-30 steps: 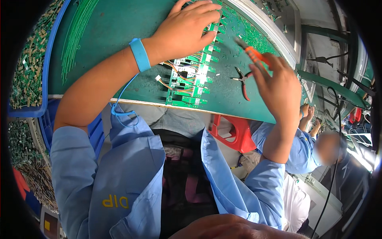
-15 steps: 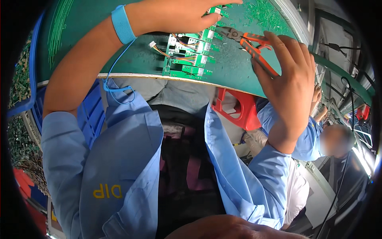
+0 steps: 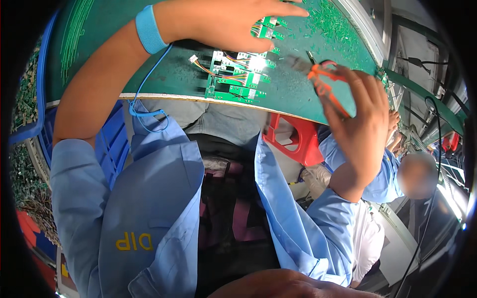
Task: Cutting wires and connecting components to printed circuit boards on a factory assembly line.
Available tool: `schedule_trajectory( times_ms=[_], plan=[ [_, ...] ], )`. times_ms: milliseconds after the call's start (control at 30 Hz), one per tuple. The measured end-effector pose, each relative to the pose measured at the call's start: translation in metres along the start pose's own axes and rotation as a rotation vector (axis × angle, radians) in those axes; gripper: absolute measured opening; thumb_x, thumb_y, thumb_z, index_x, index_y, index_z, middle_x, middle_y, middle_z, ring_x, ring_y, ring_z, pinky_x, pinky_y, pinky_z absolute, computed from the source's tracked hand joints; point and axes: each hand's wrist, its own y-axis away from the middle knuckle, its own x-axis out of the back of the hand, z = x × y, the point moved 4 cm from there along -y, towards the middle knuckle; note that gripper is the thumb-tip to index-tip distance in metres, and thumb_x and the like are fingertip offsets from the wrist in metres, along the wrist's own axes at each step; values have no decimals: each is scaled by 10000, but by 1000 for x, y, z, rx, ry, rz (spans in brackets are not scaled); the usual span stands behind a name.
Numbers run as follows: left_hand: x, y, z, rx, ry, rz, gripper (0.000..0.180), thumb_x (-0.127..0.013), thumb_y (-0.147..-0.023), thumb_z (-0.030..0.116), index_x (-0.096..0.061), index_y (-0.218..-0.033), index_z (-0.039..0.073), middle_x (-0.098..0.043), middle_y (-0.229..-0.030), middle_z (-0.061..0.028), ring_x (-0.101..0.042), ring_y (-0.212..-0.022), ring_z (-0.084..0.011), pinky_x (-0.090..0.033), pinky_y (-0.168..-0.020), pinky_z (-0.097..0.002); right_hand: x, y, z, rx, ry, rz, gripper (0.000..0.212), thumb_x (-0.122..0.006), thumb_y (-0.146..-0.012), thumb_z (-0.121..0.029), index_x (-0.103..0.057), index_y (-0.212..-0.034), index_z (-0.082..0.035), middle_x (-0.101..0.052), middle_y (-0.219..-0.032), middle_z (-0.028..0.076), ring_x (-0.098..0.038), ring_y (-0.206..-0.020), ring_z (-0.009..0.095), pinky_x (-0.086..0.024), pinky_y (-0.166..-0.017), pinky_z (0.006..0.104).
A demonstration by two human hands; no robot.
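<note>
My right hand [image 3: 361, 116] is closed around a pair of orange-handled cutting pliers [image 3: 322, 87], blurred by motion. Their jaws point up-left, toward a row of green circuit boards [image 3: 232, 93] but apart from it. Over the upper part of that row lies my left hand [image 3: 238, 25], thumb and fingers spread, hiding some of the boards. Coloured wires [image 3: 211, 73] run from the boards to a small white plug [image 3: 193, 59]. On my left wrist sits a blue band [image 3: 150, 30] with a cord [image 3: 149, 74] hanging from it.
Green clippings [image 3: 325, 22] cover the far right of the green table [image 3: 174, 74]. Thin green strips [image 3: 74, 35] lie at its far left. Below the table edge are a blue crate [image 3: 112, 141] and a red stool [image 3: 298, 141]. Another person [image 3: 382, 174] works at right.
The pliers have moved down and right, away from the boards. My left hand has shifted slightly down, its thumb lower over the row. The boards have moved slightly to the right.
</note>
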Motion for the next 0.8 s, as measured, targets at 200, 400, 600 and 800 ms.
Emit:
schedule_trajectory(
  times_ms=[200,400,600,800],
  plan=[
    [1,1,3,64,-13,-138,863,-765,-888,480,-559,-1606,49,-517,-1666,-244,-407,-1610,-410,-84,-1352,-702,9,4,-39,112,-52,-73,580,-885,-772,-164,-747,-1331,-97,-700,-1203,59,-624,-994,259,-483,-893,387],
    [0,2,2,-24,-62,-41,893,-776,-876,509,-556,-1611,51,-508,-1677,-239,-400,-1615,-411,-80,-1351,-705,11,6,-45,94,32,-35,553,-898,-775,-152,-772,-1313,-117,-722,-1191,42,-624,-973,254,-488,-888,388],
    [1,2,-1,-154,-271,87,889,-774,-876,509,-561,-1606,49,-502,-1682,-236,-396,-1618,-408,-73,-1353,-704,13,6,-46,93,60,-32,559,-900,-760,-147,-773,-1303,-118,-724,-1179,41,-624,-966,252,-491,-876,380],
    [0,2,0,7,3,-55,889,-772,-875,506,-559,-1609,53,-498,-1684,-236,-392,-1620,-408,-66,-1354,-709,5,8,-47,62,15,-51,478,-886,-818,-167,-779,-1282,-119,-738,-1182,50,-653,-963,255,-496,-854,361]
  ],
)
